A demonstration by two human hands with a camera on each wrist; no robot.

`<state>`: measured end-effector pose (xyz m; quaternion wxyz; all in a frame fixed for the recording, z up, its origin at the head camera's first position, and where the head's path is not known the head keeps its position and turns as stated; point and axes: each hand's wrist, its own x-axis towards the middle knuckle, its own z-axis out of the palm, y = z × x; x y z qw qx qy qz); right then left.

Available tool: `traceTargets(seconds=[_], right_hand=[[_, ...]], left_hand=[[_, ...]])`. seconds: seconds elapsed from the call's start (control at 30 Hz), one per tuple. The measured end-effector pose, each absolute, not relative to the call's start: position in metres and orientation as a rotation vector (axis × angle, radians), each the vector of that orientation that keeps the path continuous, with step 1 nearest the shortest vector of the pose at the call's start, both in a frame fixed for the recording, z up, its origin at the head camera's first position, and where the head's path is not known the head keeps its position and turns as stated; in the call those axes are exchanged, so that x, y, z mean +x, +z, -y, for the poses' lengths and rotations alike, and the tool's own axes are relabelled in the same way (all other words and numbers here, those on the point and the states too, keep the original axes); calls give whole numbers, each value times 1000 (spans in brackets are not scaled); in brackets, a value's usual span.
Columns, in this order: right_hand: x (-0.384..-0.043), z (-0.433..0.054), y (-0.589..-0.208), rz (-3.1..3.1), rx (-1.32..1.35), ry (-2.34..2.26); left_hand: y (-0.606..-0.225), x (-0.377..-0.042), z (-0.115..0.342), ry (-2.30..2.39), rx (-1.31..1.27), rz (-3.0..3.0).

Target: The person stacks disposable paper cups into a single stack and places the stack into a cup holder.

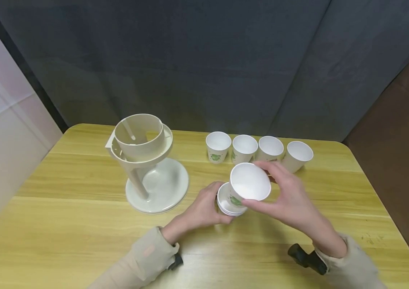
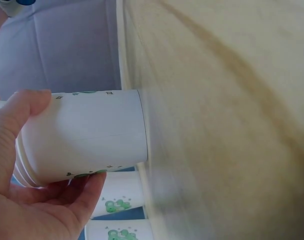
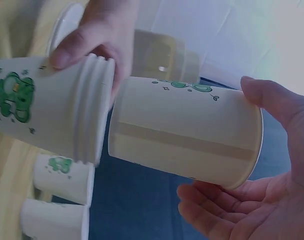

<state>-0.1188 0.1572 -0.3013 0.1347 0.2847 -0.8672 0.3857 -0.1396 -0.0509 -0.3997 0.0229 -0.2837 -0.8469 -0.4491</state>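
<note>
A short stack of white paper cups (image 1: 231,209) with green frog-like prints is held by my left hand (image 1: 204,206), fingers and thumb wrapped round its sides. Several rims show nested in the right wrist view, where the stack (image 3: 37,105) is at the left. My right hand (image 1: 287,196) grips a single paper cup (image 1: 250,182) near its rim, between thumb and fingers. That cup (image 3: 187,132) is tilted and out of the stack, its base close to the stack's mouth. In the left wrist view my left hand (image 2: 47,200) holds the stack (image 2: 87,135) just above the table.
Several paper cups (image 1: 218,147) stand upright in a row at the table's back. Left of my hands is a cream plastic stand (image 1: 137,150) with a ring-shaped top and a round base (image 1: 170,180). A dark curtain (image 1: 190,60) hangs behind the wooden table (image 1: 63,224).
</note>
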Motion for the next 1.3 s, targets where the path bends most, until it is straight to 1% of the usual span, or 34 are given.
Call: traceTargets(seconds=[0.3,0.9,1.3], right_hand=[[-131,-149,-326,2515,888,1108],[-133,-142,-363,2609,915,1070],[-132,-142,-374,2646,895,1124]], left_hand=[[-400,-140,51,-1393,-876,2621],[-400,-139,51,-1424,-849,2654],[-400,-139,52,-1436,-854,2660]])
